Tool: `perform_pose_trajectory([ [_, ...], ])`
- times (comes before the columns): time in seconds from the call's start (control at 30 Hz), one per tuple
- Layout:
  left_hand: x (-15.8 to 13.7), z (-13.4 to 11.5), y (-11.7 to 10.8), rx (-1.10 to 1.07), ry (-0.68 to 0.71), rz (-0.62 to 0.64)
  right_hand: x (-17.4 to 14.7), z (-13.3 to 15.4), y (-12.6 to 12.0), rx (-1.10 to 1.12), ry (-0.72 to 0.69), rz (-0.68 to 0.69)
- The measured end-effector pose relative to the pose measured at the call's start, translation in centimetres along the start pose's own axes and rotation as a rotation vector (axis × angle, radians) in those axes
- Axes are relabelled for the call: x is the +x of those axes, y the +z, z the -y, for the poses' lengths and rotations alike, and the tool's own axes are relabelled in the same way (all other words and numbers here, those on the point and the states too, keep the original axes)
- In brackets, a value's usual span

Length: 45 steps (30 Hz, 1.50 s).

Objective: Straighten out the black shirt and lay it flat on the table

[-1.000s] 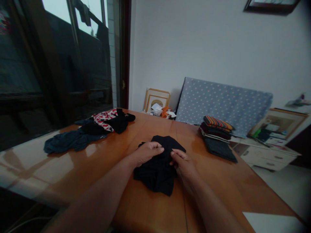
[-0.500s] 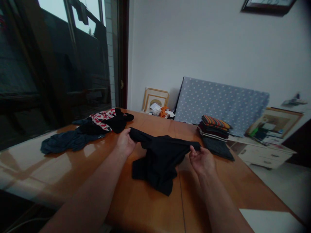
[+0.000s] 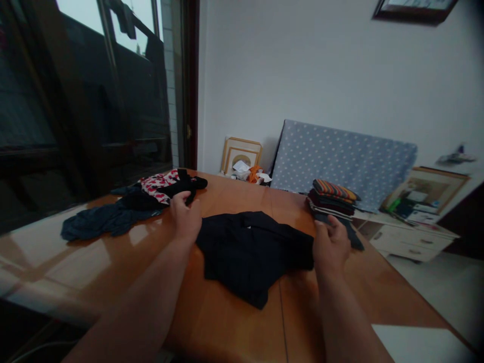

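A dark T-shirt (image 3: 249, 252) lies spread on the wooden table in front of me, its sleeves out to both sides. My left hand (image 3: 186, 217) is just above its left sleeve end, with thumb and forefinger apart and no cloth visible between them. At the right sleeve end, my right hand (image 3: 331, 247) has loosely bent fingers with a gap at the thumb. It overlaps the sleeve's edge in view, and I see no fabric in its fingers.
Crumpled clothes, a dark blue garment (image 3: 102, 219) and a red-white-black one (image 3: 161, 186), lie at the left. A folded clothes stack (image 3: 333, 194) stands at the right. Beyond the wooden table (image 3: 234, 322) are a polka-dot cloth (image 3: 340, 156) and a white cabinet (image 3: 412, 239).
The T-shirt went from bunched and stretched between my hands to spread on the table. Both hands let go of its sleeve ends; the left moved slightly left, the right slightly right.
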State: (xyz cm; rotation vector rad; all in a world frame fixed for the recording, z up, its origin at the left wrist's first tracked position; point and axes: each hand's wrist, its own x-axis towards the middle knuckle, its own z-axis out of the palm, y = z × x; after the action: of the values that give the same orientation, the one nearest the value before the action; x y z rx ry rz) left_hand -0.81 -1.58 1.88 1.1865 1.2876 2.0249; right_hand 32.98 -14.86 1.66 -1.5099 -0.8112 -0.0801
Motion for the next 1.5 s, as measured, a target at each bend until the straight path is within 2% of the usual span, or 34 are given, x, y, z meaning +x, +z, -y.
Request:
perform_pose_trajectory([
  [0.03,-0.8,-0.2,0.3,-0.003,0.028,0.119,-0.4,0.3,0.3,-0.035,-0.051,0.017],
  [0.1,-2.5,-0.4,1.1,-0.041,-0.006,0.508,-1.5,0.7,1.1,-0.055,-0.124,0.078],
  [0.17,-4.4,-0.4,1.6,-0.043,-0.019,0.817,-2.6,0.8,2.1,-0.014,-0.148,0.250],
  [0.2,-5.2,-0.3,1.8,-0.024,-0.015,0.932,-3.2,0.7,2.5,0.010,-0.144,0.347],
  [0.33,-6.6,-0.7,1.7,0.094,0.058,1.240,-4.5,0.2,3.7,0.021,-0.136,0.651],
  [0.43,-6.3,-2.2,1.0,0.126,0.013,1.469,-4.5,-0.1,3.7,-0.041,-0.098,0.737],
  [0.53,-5.9,-3.6,0.3,0.124,-0.131,1.603,-4.4,0.1,3.4,-0.130,-0.043,0.761],
  [0.6,-6.0,-3.8,0.3,0.117,-0.166,1.617,-4.5,0.5,3.3,-0.219,-0.066,0.767],
  [0.67,-6.1,-3.3,0.5,0.169,-0.133,1.579,-4.8,0.8,3.4,-0.318,-0.109,0.799],
  [0.8,-6.2,-1.3,0.9,0.477,-0.016,1.444,-5.3,0.8,3.7,-0.398,-0.139,0.928],
  [0.9,-6.0,-0.5,0.9,0.633,0.084,1.413,-5.1,0.6,3.9,-0.139,0.018,0.873],
  [1.03,-5.8,-0.6,0.9,0.666,0.263,1.438,-4.2,1.0,3.5,0.416,0.381,0.647],
  [1.1,-5.6,-0.7,1.0,0.663,0.260,1.420,-3.5,1.2,3.0,0.665,0.529,0.570],
  [1.2,-5.4,-0.6,1.2,0.540,0.059,1.263,-2.1,1.1,2.3,0.867,0.698,0.509],
  [1.3,-5.0,-0.7,1.4,0.219,-0.304,1.092,-1.0,0.7,1.9,0.892,0.765,0.422],
  [1.4,-4.7,-1.0,1.5,-0.162,-0.579,0.948,-1.1,0.9,2.0,0.873,0.632,0.411],
  [1.5,-4.5,-1.6,1.6,-0.399,-0.715,0.862,-2.8,1.7,2.5,0.726,0.393,0.511],
])
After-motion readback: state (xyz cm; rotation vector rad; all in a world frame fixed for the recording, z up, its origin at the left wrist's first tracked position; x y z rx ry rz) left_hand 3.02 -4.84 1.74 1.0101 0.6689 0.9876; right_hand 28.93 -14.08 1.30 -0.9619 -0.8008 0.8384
